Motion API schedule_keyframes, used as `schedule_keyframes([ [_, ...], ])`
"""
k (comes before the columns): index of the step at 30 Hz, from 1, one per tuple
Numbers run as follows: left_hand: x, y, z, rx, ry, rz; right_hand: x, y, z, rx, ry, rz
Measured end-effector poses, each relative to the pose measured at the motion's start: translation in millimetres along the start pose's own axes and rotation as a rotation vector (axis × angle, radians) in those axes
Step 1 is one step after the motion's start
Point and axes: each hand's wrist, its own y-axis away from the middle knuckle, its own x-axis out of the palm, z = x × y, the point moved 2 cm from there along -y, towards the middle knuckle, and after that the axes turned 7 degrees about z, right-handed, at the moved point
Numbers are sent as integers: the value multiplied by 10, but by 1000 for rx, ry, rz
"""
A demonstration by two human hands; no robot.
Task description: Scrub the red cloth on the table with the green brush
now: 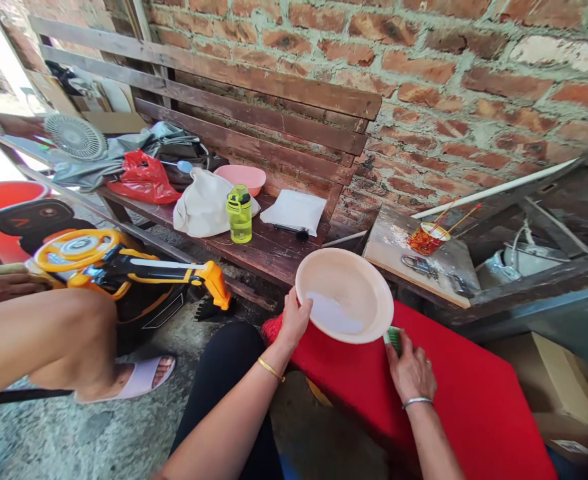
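Note:
My left hand (295, 319) grips the rim of a pale peach plastic basin (374, 283), thumb over the edge. The basin is tilted toward me above a red cloth (454, 373), and a whitish patch, perhaps liquid, shows on its inner bottom. In my right hand (414, 373) is a scrub brush with green bristles (395, 339) and a pale edge. It is close against the basin's lower right rim; whether it touches, I cannot tell. My fingers partly hide the brush.
Behind the basin, a wooden bench (204, 230) holds a green bottle (240, 217), a white package (294, 210) and a pink basin (241, 177). At left sit a person's leg (49, 340) and a toy excavator (124, 267). A cardboard box (549, 380) stands right.

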Motion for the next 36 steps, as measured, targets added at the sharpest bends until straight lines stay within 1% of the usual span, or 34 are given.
schedule_keyframes([
  [2, -3, -10, 33, -5, 12, 2, -5, -118, -151, 87, -19, 14],
  [3, -5, -15, 51, -13, 17, 2, -8, -159, -152, 90, -22, 14],
  [4, -8, -20, 68, -22, 23, 0, -14, -186, -101, 65, -19, 8],
  [8, -26, -37, 129, -34, 37, 11, -46, -241, 290, -100, 40, -13],
  [9, -32, -39, 139, -26, 37, 11, -53, -272, 326, -123, 47, -14],
  [10, -38, -41, 146, -19, 37, 8, -58, -317, 300, -130, 46, -16],
  [11, -43, -41, 150, -15, 37, 4, -58, -376, 204, -118, 36, -21],
  [13, -49, -38, 149, -11, 36, -4, -41, -515, -182, -19, 3, -35],
  [16, -50, -26, 127, -6, 40, 9, 12, -689, -961, 244, -59, -53],
  [17, -50, -22, 118, -1, 43, 16, 28, -718, -1168, 327, -78, -56],
  [18, -51, -17, 109, 3, 46, 21, 41, -728, -1308, 388, -93, -57],
  [19, -52, -12, 103, 5, 49, 25, 53, -719, -1366, 417, -101, -51],
  [20, -55, -7, 100, 5, 51, 27, 61, -695, -1337, 410, -99, -44],
  [21, -59, -2, 100, 4, 53, 27, 67, -659, -1223, 362, -91, -37],
  [22, -63, 2, 102, 2, 55, 26, 69, -616, -1040, 278, -79, -34],
  [25, -82, 11, 115, -5, 65, 32, 51, -506, -298, -70, -22, -48],
  [27, -96, 13, 119, -6, 77, 46, 26, -509, 98, -230, 16, -47],
  [28, -102, 13, 119, -7, 82, 54, 12, -543, 211, -267, 26, -43],
  [29, -107, 14, 117, -11, 86, 60, -3, -596, 258, -282, 29, -41],
  [30, -111, 14, 114, -16, 87, 65, -17, -663, 241, -282, 24, -41],
  [31, -114, 16, 109, -21, 84, 68, -28, -740, 164, -271, 17, -43],
  [33, -117, 21, 95, -34, 66, 60, -33, -898, -141, -228, 10, -42],
  [35, -116, 26, 81, -40, 47, 50, -11, -1029, -601, -137, 2, -38],
  [36, -115, 28, 75, -42, 40, 45, 11, -1074, -872, -70, -6, -38],
])
